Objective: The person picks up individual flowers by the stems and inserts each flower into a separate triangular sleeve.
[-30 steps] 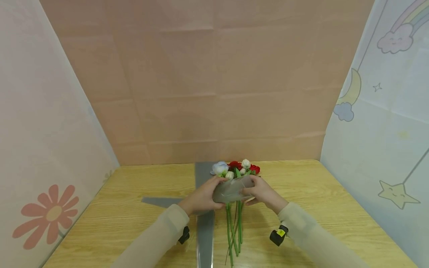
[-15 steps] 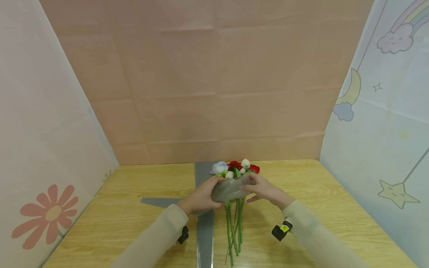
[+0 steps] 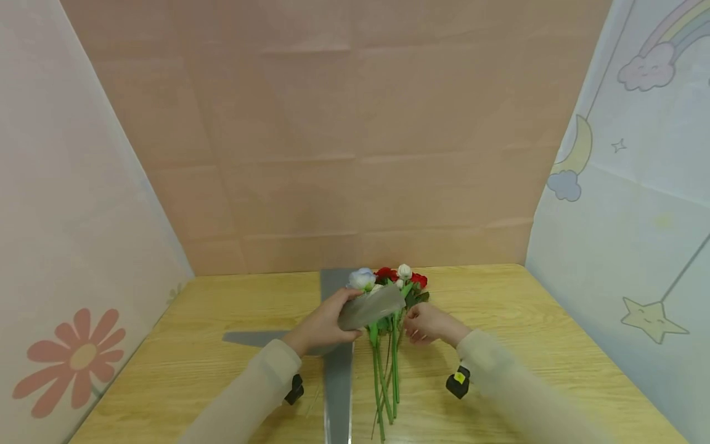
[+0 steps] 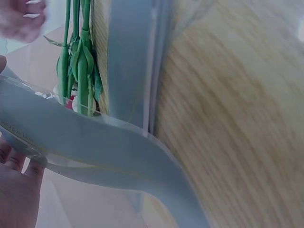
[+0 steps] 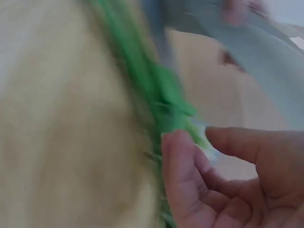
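My left hand grips a curved strip of grey translucent wrapping film, which carries a thin gold line and small print in the left wrist view. The strip overlaps the upper part of a bunch of flowers on the table, with a pale blue bloom, red blooms and white buds at the far end. Their green stems point toward me. Just right of the stems is my right hand. Its fingers are loosely bent, with a gap between thumb and forefinger and nothing held.
Another long grey strip runs front to back on the wooden table, left of the stems. A grey piece reaches out to its left. A pinkish cloth backdrop stands behind the table, with printed sheets on both sides.
My right hand has let go of the film and dropped down beside the stems. My left hand has shifted slightly left with the film, whose right end now tilts up.
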Motion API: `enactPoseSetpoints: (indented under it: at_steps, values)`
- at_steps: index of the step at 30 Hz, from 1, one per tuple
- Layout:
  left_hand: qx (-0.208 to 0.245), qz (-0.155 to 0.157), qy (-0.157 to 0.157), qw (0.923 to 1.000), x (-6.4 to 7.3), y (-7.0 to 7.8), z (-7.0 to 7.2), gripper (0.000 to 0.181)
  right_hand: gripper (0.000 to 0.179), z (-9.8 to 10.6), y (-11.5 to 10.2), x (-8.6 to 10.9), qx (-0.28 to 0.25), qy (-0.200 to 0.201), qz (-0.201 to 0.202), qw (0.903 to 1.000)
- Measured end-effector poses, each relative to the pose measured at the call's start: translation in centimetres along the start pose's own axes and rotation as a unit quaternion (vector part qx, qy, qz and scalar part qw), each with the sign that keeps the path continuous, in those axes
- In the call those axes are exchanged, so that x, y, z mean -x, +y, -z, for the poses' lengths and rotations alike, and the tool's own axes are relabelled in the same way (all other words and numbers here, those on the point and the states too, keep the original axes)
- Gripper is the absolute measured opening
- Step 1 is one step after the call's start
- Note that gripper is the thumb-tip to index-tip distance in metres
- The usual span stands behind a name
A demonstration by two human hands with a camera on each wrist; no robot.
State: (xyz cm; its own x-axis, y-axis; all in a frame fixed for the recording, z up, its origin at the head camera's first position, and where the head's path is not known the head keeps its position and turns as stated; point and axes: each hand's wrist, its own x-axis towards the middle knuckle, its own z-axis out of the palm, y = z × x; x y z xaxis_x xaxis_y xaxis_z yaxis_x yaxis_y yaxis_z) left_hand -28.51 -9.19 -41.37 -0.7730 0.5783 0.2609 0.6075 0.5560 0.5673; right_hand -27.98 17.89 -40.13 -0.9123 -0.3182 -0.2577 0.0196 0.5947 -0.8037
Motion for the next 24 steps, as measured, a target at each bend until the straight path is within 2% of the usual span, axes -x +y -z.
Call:
enactPoseSetpoints:
  at_steps: [3,7,14,17,20,22,24]
  values:
    - [-0.004,-0.001,0.002,1.0000,0.2,-0.1,0.2,0.076,0.024,-2.0,0.7,-1.2,0.038,0.031,-0.013,0.9987]
    - [-0.008,-0.002,0.005,1.0000,0.3,0.0,0.3,0.076,0.036,-3.4,1.2,-2.5,0.045,0.084,-0.014,0.9953]
    - [-0.005,-0.001,0.005,1.0000,0.5,0.0,0.2,0.076,0.026,-4.1,2.1,-3.1,-0.028,0.111,-0.025,0.9932]
    - [-0.004,0.003,0.008,1.0000,0.6,0.0,0.2,0.075,0.017,-3.6,2.1,-2.6,-0.081,0.121,-0.007,0.9893]
    - [-0.001,0.008,0.010,0.9999,0.6,0.2,0.3,0.075,0.017,-2.1,1.6,-1.7,-0.129,0.142,0.025,0.9810]
    - [0.003,0.011,0.011,0.9999,0.6,0.2,0.4,0.075,0.021,-0.7,0.9,-1.1,-0.162,0.170,0.050,0.9706]
    - [0.006,0.016,0.009,0.9998,0.6,0.3,0.5,0.075,0.026,0.9,0.1,-0.4,-0.169,0.212,0.087,0.9584]
